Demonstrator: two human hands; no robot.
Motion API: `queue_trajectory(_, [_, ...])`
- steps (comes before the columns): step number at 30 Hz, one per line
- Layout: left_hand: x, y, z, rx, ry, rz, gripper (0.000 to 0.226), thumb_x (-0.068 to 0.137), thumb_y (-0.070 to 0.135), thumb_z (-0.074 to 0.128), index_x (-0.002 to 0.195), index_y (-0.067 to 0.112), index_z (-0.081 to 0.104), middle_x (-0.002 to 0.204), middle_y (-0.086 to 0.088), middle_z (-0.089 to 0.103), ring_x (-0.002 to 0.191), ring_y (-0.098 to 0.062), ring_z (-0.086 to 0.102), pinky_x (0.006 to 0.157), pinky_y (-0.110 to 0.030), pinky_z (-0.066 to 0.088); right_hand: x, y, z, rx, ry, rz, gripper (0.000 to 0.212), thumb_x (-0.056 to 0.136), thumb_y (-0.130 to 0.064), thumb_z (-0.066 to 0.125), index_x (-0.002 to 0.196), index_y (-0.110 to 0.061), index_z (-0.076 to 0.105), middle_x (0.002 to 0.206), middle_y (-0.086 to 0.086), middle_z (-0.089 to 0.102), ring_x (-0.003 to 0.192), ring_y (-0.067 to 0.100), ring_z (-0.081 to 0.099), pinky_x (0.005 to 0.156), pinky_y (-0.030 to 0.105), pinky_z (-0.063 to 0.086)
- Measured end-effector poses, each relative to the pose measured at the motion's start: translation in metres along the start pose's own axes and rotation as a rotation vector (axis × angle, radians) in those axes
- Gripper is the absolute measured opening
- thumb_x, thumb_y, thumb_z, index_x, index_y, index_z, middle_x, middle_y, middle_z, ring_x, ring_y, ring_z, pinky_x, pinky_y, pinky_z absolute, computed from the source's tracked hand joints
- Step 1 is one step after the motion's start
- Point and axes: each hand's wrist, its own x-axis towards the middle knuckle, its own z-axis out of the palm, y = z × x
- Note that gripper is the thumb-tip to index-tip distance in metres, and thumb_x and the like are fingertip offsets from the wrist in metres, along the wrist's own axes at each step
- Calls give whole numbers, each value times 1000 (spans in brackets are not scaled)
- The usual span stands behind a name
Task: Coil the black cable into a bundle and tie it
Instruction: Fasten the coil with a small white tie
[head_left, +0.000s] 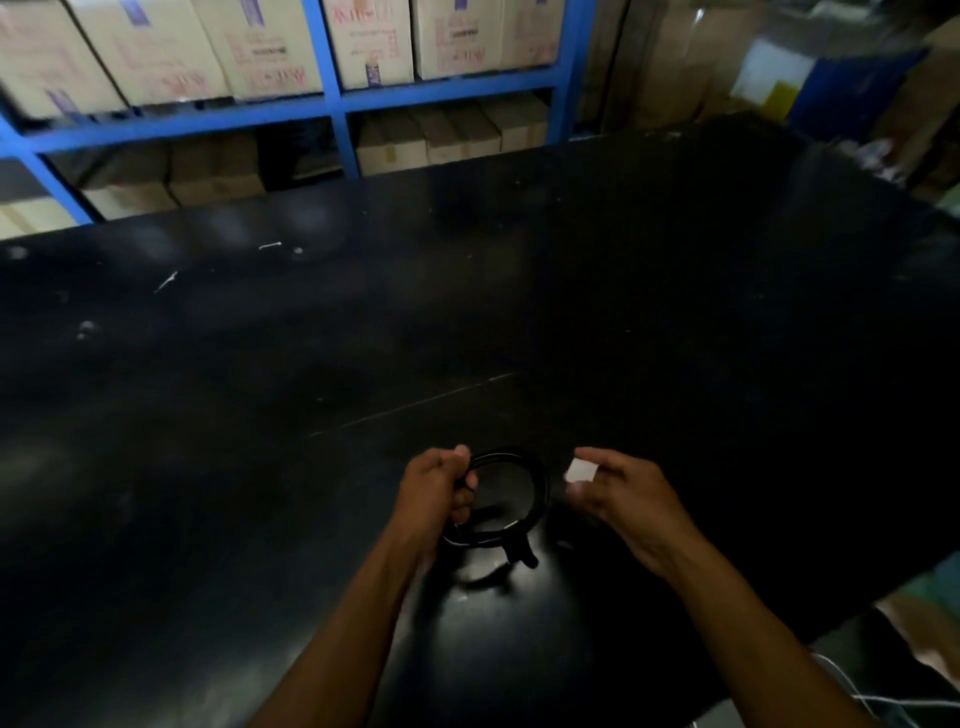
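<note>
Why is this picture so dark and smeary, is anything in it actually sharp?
Head view: dim light, so the black cable in the left hand nearly vanishes against the black table; the boxes on the blue shelf are smeared; the white piece pinched by the right hand is washed out. Nothing is truly sharp.

Single head cam, wide-angle, aimed fwd & down, close on left hand (434, 493) & right hand (631, 493); table (363, 338) beyond fingertips (461, 452), shelving (332, 78) farthest back.
</note>
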Motion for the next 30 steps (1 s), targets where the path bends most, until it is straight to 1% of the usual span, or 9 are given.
queue_trajectory(2, [-11,1,-5,-9,-20,18,33,101,13,44,69,10,46,60,-5,43,37,-4,30,35,-16,23,-16,-2,1,-14,-31,-15,47,80,12,66,119,-15,65,105,11,70,98,25,69,89,38,57])
queue_trajectory(6, [-30,3,-13,-37,-57,31,30,101,13,44,72,10,47,61,-5,45,36,-3,31,33,-15,25,-46,-1,8,119,-76,-45,42,84,14,60,117,-12,66,104,16,70,95,24,70,80,33,59])
queue_trajectory(9, [-45,2,-21,-65,-85,30,26,101,13,44,75,11,47,61,-3,47,38,-4,30,33,-15,26,-66,0,15,103,-105,-92,52,78,23,56,112,-16,67,95,12,75,96,25,71,88,41,57])
queue_trajectory(12, [-61,1,-31,-95,-85,38,25,101,13,44,76,11,46,61,-2,47,38,-3,30,33,-15,26,-85,0,24,48,-106,-160,46,81,21,56,108,-15,68,103,16,71,100,26,69,92,42,55])
queue_trajectory(16, [-81,1,-51,-18,-59,97,25,102,15,43,77,11,46,63,-3,48,38,-3,33,34,-15,27,-106,1,42,72,-111,-222,30,86,12,60,106,-9,66,91,21,70,79,19,72,76,33,61])
queue_trajectory(20, [-98,-2,-64,220,37,250,23,100,18,48,78,12,49,64,0,56,41,0,41,42,-15,34,-120,4,65,31,-66,-262,9,83,7,68,89,2,64,77,18,70,64,14,71,58,22,59])
queue_trajectory(25, [-116,-3,-74,424,44,435,22,97,27,54,77,20,54,60,11,62,52,1,50,50,-14,40,-134,6,96,55,-89,-217,11,84,7,66,87,-1,73,83,15,74,76,21,72,66,24,59])
queue_trajectory(28, [-124,-3,-84,391,44,424,20,97,27,55,79,18,55,66,6,67,60,-7,54,59,-25,43,-140,8,105,-42,-86,-269,10,83,2,69,84,-5,75,71,9,75,63,14,68,60,25,56])
queue_trajectory(30, [-127,-4,-88,355,43,407,18,95,26,57,80,16,57,68,2,71,60,-7,55,57,-24,44,-144,9,109,-84,-88,-322,7,81,-1,72,81,-7,76,66,7,74,56,9,66,53,21,54])
